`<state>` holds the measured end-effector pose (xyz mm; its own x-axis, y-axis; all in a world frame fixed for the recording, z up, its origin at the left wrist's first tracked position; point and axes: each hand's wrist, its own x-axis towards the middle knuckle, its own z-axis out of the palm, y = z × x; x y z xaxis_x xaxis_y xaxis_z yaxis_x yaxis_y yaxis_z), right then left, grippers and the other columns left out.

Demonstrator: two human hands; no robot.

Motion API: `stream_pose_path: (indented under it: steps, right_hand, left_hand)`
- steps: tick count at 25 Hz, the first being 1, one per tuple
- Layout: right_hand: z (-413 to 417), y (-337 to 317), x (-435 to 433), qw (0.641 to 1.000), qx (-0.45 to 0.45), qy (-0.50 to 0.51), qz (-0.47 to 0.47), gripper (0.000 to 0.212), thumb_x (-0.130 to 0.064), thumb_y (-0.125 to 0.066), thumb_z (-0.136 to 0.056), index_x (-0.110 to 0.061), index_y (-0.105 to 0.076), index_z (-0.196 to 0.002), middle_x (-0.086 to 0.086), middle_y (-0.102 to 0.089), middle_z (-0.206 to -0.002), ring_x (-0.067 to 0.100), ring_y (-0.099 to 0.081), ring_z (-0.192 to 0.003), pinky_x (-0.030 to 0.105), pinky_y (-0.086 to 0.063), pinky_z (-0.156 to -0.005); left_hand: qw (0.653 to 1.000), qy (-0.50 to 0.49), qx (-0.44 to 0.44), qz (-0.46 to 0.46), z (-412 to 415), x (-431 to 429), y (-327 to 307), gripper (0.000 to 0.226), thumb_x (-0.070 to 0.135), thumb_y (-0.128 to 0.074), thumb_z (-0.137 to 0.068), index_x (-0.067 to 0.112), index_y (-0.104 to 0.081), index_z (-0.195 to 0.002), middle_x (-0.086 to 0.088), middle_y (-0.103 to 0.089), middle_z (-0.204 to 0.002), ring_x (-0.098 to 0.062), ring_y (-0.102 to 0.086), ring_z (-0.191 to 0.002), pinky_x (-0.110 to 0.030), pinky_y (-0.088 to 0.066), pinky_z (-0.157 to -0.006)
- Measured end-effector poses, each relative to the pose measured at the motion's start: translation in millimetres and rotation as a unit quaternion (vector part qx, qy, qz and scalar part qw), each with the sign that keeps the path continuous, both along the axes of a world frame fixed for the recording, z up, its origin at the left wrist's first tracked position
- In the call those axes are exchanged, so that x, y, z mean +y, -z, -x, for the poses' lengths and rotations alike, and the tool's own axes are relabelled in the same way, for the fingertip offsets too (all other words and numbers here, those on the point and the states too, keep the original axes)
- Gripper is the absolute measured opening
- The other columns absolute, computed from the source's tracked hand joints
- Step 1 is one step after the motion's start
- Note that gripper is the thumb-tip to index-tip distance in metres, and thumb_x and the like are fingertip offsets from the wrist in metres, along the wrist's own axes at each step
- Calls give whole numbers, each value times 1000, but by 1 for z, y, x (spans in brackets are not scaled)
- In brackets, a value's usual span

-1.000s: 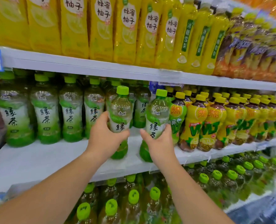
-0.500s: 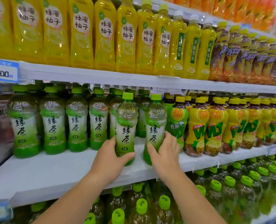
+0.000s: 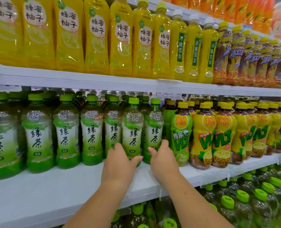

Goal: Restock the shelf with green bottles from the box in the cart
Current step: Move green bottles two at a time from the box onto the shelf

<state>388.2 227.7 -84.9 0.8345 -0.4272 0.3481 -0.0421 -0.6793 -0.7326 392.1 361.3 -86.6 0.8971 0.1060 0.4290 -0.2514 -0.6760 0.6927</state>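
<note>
Two green tea bottles stand upright on the white middle shelf, at the right end of a row of the same bottles. My left hand grips the lower part of one green bottle, thumb on its right side. My right hand holds the base of the other green bottle, with fingers behind it next to a lime-green bottle. The box and the cart are out of view.
Several more green tea bottles fill the shelf to the left, set back from its front edge. Yellow lemon tea bottles crowd the right. Yellow drinks line the upper shelf. Green-capped bottles stand on the shelf below.
Both hands have pushed the two bottles from above the shelf's front edge back into line with the row. The bottles now stand on the shelf.
</note>
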Motion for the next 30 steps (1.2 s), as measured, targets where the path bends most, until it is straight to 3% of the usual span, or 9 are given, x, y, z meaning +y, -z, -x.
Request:
stream_pose_path:
  steps: [4,7,12,17,22,27,30]
  right_hand:
    - [-4,3,3,999,-6,8,36,36,-37,-46,-102,-9,-45,-125,10,-53,-121,31,-56,-112,44,-48,-91]
    - [5,4,3,998,-54,19,18,48,-34,-54,-100,-12,-41,-140,4,-49,-129,26,-52,-122,40,-45,-99]
    - [4,9,4,997,-45,41,52,24,-28,-62,-96,-10,-56,-110,7,-60,-109,24,-61,-99,36,-52,-82]
    - [-3,5,3,988,10,71,139,19,-17,-54,-101,-8,-52,-117,9,-59,-117,24,-62,-106,31,-46,-81]
    - [-20,6,0,979,29,59,193,24,-7,-50,-100,-3,-49,-123,12,-62,-120,26,-65,-109,33,-50,-84]
    - [-33,6,-4,979,30,49,197,25,-9,-49,-100,-3,-48,-124,13,-62,-120,28,-65,-109,35,-51,-84]
    - [-33,7,-5,976,6,48,211,29,-13,-52,-100,-6,-46,-127,13,-53,-132,23,-63,-113,31,-50,-89]
  left_hand:
    - [998,-20,5,-51,-1,-5,2,56,56,-70,-82,11,-53,-111,-6,-50,-112,-25,-57,-99,-32,-47,-82]
    - [1000,13,-10,-13,2,-2,5,42,45,-71,-86,14,-54,-108,-2,-49,-107,-20,-55,-96,-28,-45,-80]
    - [999,27,-25,-20,-1,-6,2,27,37,-69,-90,14,-55,-93,-3,-55,-91,-19,-56,-83,-29,-44,-70]
    - [998,7,-43,-36,-7,-20,0,29,32,-66,-93,16,-42,-92,1,-51,-86,-16,-49,-75,-27,-38,-65]
    - [996,-1,-52,-75,-12,-23,1,33,33,-64,-94,17,-35,-95,9,-42,-69,-21,-55,-72,-31,-42,-59]
    - [992,-10,-56,-110,-20,-24,0,32,39,-59,-97,16,-36,-96,1,-56,-81,-25,-66,-87,-31,-43,-62]
    - [989,-9,-60,-136,-24,-24,-1,31,40,-56,-98,17,-35,-96,-3,-65,-95,-27,-67,-92,-32,-43,-65]
